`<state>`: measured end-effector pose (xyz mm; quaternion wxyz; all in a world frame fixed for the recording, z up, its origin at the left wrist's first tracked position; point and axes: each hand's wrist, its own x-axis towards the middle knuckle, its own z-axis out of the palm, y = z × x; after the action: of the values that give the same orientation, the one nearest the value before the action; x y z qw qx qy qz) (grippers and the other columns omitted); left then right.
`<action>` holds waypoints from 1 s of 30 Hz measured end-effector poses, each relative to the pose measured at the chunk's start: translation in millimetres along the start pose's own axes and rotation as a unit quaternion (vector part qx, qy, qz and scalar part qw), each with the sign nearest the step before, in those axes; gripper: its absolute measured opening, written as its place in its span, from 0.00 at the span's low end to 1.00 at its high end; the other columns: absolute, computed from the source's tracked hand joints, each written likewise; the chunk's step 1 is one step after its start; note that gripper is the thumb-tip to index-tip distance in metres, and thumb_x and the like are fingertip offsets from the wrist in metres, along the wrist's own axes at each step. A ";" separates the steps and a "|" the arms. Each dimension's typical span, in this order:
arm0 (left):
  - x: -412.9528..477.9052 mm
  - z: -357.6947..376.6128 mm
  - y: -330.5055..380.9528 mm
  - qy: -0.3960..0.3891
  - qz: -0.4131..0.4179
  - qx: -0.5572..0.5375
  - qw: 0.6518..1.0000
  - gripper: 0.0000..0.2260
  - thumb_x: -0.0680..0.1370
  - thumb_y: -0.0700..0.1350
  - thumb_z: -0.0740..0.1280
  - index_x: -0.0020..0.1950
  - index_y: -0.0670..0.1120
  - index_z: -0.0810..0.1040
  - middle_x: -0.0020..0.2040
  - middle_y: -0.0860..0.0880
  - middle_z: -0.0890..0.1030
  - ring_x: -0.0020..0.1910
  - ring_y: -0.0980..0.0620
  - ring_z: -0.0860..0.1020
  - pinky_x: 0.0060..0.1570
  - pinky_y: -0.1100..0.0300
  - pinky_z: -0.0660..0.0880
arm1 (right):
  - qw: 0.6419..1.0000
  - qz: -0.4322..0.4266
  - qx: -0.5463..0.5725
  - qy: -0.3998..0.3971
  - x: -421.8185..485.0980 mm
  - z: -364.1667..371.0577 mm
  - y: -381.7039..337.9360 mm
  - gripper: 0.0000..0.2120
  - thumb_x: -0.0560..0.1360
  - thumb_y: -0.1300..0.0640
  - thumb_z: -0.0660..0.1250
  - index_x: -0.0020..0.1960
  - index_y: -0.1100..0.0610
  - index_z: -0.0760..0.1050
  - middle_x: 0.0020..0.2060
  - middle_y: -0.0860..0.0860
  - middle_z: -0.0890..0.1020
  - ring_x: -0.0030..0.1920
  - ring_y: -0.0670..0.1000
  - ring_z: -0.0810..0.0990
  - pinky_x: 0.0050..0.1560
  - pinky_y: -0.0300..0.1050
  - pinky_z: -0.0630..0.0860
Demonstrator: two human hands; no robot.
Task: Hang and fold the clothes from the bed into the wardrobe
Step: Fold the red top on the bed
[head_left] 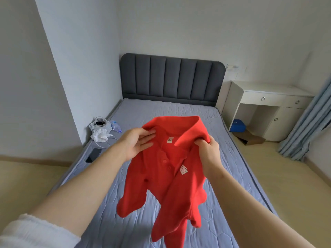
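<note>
A white sleeve point(35, 230) fills the lower left corner of the frame, and two bare forearms reach from it toward the middle. There the red polo shirt point(170, 179) hangs in the air above the bed point(223, 169), its hem drooping toward the lower centre. The left hand point(138, 143) pinches the shoulder by the collar, thumb on top and fingers nearly straight beneath. The right hand point(208, 152) grips the other shoulder, fingers curled into the cloth. At the mattress's left edge lies a dark phone point(93, 155), and beyond it a plastic bag point(101, 128). Farther back stands the grey headboard point(172, 79), with a white desk point(268, 102) at the right.
</note>
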<state>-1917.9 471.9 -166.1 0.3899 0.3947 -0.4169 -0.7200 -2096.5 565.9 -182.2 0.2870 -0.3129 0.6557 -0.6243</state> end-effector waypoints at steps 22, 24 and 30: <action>-0.1 -19.8 -24.9 0.037 0.214 0.393 0.894 0.06 0.78 0.49 0.65 0.44 0.52 0.68 0.40 0.56 0.75 0.39 0.59 0.74 0.38 0.67 0.68 | 0.982 -0.091 -0.128 0.107 3.3 -21.6 13.4 0.15 0.76 0.54 0.62 0.31 0.53 0.65 0.27 0.46 0.71 0.30 0.46 0.67 0.30 0.44 0.62; -2.2 -27.2 -22.2 -0.038 0.165 0.445 0.879 0.13 0.71 0.48 0.73 0.47 0.54 0.69 0.43 0.59 0.77 0.42 0.63 0.76 0.41 0.68 0.71 | 0.979 -0.071 -0.151 0.116 2.0 -28.3 21.1 0.15 0.76 0.54 0.62 0.31 0.52 0.65 0.28 0.47 0.71 0.30 0.46 0.67 0.30 0.44 0.62; -13.4 -42.2 -28.8 -0.082 0.022 0.623 0.777 0.05 0.71 0.44 0.73 0.39 0.49 0.77 0.35 0.53 0.79 0.39 0.53 0.77 0.36 0.67 0.70 | 0.986 -0.015 -0.155 0.065 -13.8 -31.4 51.7 0.12 0.75 0.55 0.63 0.34 0.58 0.70 0.28 0.50 0.72 0.32 0.50 0.68 0.33 0.45 0.64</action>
<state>-1881.8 481.5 -203.4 0.0389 0.4816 -0.8136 -0.3234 -2114.4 597.9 -232.3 0.1820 -0.3223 0.7569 -0.5386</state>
